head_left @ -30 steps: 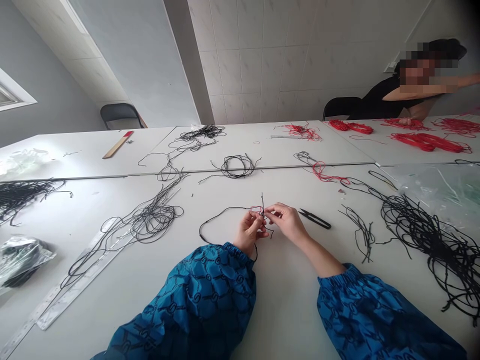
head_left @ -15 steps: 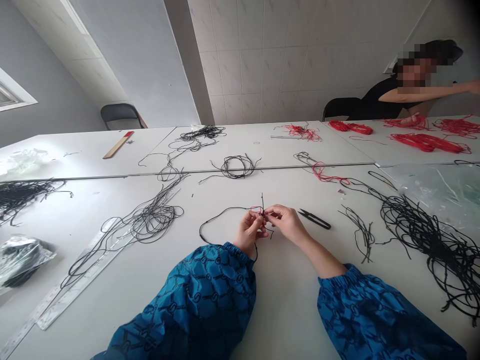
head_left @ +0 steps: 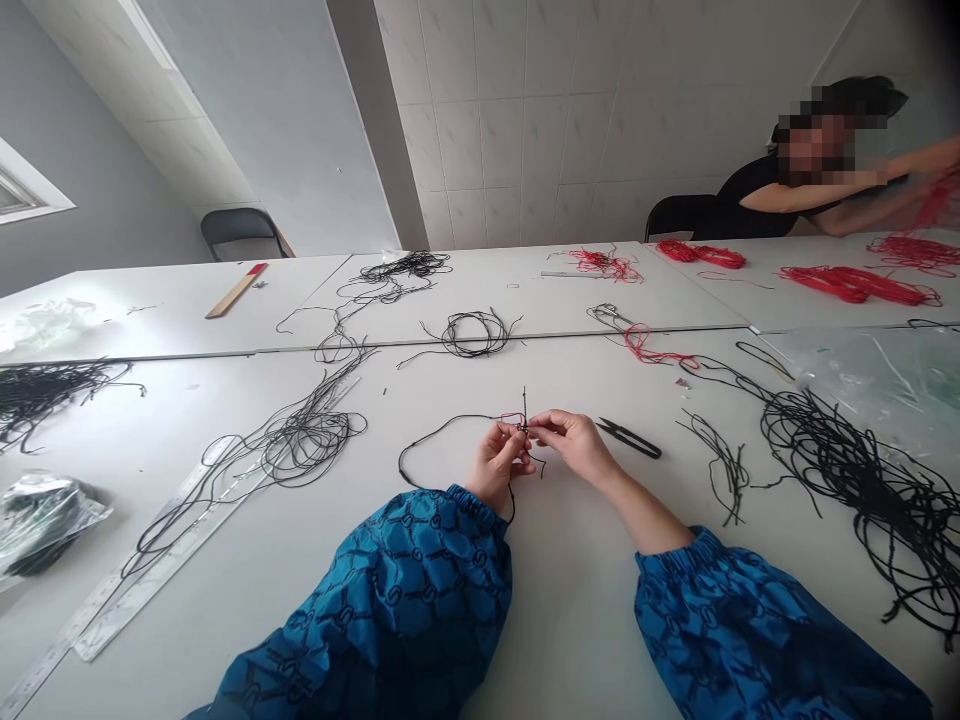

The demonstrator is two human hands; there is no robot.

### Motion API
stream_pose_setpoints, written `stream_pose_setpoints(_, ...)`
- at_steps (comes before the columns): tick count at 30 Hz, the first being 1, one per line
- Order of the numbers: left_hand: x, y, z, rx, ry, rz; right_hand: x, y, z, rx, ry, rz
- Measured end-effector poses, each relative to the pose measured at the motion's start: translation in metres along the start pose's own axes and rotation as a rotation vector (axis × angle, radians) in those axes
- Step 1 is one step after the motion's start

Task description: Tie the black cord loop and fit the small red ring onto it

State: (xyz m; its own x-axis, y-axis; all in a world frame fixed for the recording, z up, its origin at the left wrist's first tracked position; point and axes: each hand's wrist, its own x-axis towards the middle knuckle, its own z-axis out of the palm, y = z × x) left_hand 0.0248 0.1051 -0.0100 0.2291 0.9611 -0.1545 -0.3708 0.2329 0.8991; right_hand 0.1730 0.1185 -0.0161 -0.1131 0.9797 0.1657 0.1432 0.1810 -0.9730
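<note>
Over the middle of the table, my left hand (head_left: 498, 463) pinches a black cord (head_left: 437, 428) near a small knot. One length of the cord curves out to the left and back under my left sleeve; a short end stands straight up above the fingers. A small pink-red loop of thread (head_left: 511, 415) shows at the knot. My right hand (head_left: 574, 441) has its thumb and forefinger pressed together on the cord at the knot's right side. The fingers hide the knot's details. Just right of my right hand lie black thread snips (head_left: 630, 438).
Black cord bundles lie left (head_left: 307, 440) and right (head_left: 862, 480), with a black coil (head_left: 476, 333) ahead. Steel rulers (head_left: 172, 540) rest at left. Red cord hanks (head_left: 855, 285) lie before a co-worker (head_left: 780, 195). Plastic bags (head_left: 52, 520) sit at both sides.
My hands stay at the same spot, with only slight finger movement at the knot. The co-worker has leaned left and lifted some red cord off the table.
</note>
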Motion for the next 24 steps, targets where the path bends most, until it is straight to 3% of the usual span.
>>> stream_pose_setpoints(14,0.001,0.0,-0.001,-0.002,-0.008,-0.01,-0.003,-0.01,0.002,0.028,-0.011,0.022)
stream_pose_setpoints(18,0.0,0.0,0.0,-0.005,0.001,-0.013,-0.009,-0.022,0.003,0.054,-0.004,0.018)
stream_pose_setpoints(24,0.0,-0.003,-0.001,0.057,-0.007,0.006,-0.014,-0.04,0.005,-0.154,-0.068,-0.085)
